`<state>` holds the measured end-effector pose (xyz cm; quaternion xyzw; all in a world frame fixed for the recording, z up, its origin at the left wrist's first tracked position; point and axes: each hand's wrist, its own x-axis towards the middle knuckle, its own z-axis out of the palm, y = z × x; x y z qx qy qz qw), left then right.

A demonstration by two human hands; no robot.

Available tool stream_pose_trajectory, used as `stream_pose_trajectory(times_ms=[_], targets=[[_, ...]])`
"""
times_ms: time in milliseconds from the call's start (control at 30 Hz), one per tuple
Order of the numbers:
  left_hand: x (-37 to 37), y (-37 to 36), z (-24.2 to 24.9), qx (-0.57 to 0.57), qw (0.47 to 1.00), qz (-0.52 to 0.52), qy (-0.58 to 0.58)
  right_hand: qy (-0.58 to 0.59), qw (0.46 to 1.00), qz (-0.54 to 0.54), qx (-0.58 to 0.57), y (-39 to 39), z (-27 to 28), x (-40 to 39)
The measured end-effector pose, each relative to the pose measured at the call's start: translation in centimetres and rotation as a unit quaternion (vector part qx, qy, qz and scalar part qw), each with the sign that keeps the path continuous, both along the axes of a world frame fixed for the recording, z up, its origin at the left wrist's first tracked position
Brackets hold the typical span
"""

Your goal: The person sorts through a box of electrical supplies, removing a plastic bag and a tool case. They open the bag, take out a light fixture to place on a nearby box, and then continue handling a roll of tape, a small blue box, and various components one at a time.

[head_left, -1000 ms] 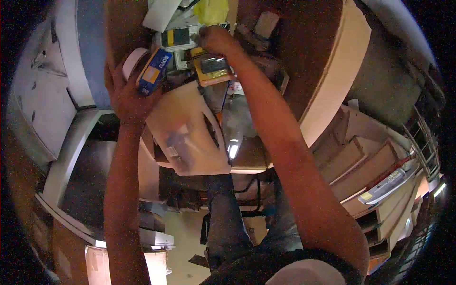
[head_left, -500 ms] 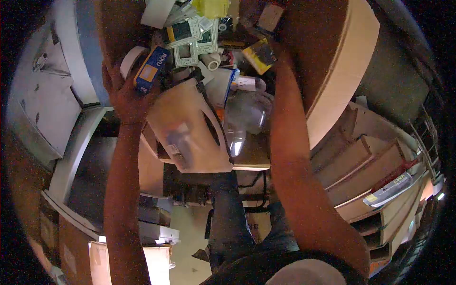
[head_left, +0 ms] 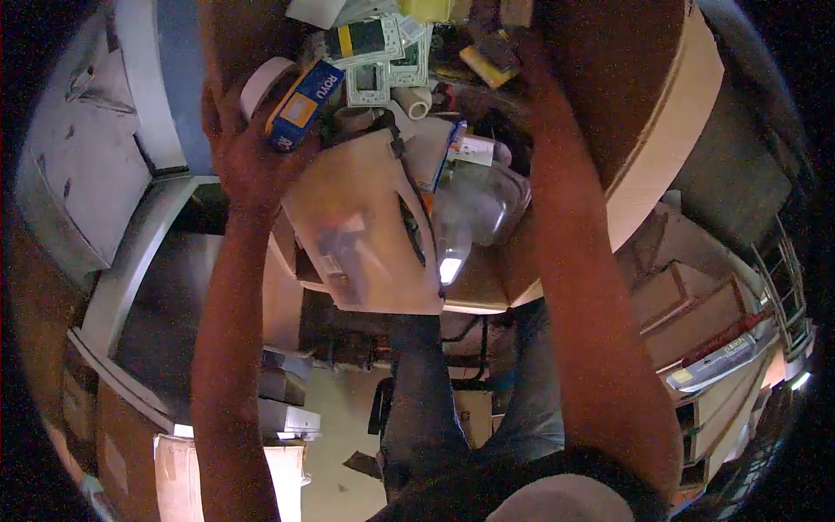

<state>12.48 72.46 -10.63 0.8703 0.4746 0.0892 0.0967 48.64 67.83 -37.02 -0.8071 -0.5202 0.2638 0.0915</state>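
My left hand (head_left: 252,161) is closed around a blue and yellow box marked ROYU (head_left: 304,104). A white ring-shaped roll (head_left: 265,85) rests against the same hand, by the fingers. At the far right inside the big carton, my right hand (head_left: 535,74) grips a small yellow and dark packet (head_left: 490,63); its fingers are dark and partly hidden. Between my hands lie green and white frame-like plates (head_left: 368,83) and a white tube (head_left: 416,103). Closer to me stands a cloudy beige plastic pouch (head_left: 365,230) with a dark edge, beside a clear plastic piece (head_left: 483,200).
The carton's tall cardboard flap (head_left: 665,130) rises on the right. Further right are stacked cardboard pieces (head_left: 687,304) and a long labelled packet (head_left: 726,361). A grey-framed dark panel (head_left: 165,304) stands at left, with a pale box (head_left: 287,478) below it. My legs (head_left: 426,383) are under the carton.
The view has shifted, so the carton's contents sit further right and higher. My right hand has moved the yellow packet further away and turned it. My left hand keeps its hold on the blue box.
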Motion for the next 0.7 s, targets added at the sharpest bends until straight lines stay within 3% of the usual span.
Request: stream_pose_trajectory(times_ms=[100, 200, 300, 400, 467, 533, 700], targets=[[0.5, 0.1, 0.2, 0.005, 1.000, 0.006, -0.001, -0.017, 0.999, -0.032, 0.030, -0.2, 4.0, 0.0], [0.8, 0.1, 0.0, 0.010, 0.999, 0.036, -0.004, -0.050, 0.997, -0.060, 0.028, -3.6, 11.9, -2.0], [-0.5, 0.0, -0.2, 0.006, 1.000, -0.004, 0.000, -0.026, 0.994, -0.081, -0.069, -7.7, 20.3, -4.3], [-1.4, -0.4, -0.5, -0.002, 0.998, -0.028, 0.053, -0.029, 0.991, 0.004, -0.129, -13.3, 26.0, -5.9], [-1.4, -0.3, -0.8, 0.004, 0.999, -0.024, 0.044, -0.038, 0.984, 0.048, -0.169, -16.6, 25.7, -6.7], [-0.7, -0.2, -0.4, 0.016, 0.999, -0.022, 0.036, -0.029, 0.903, 0.207, -0.375, -19.0, 25.0, -7.8], [-1.0, -0.2, -0.9, 0.037, 0.999, -0.015, 0.022, 0.033, 0.880, 0.224, -0.417, -20.5, 24.8, -8.6]])
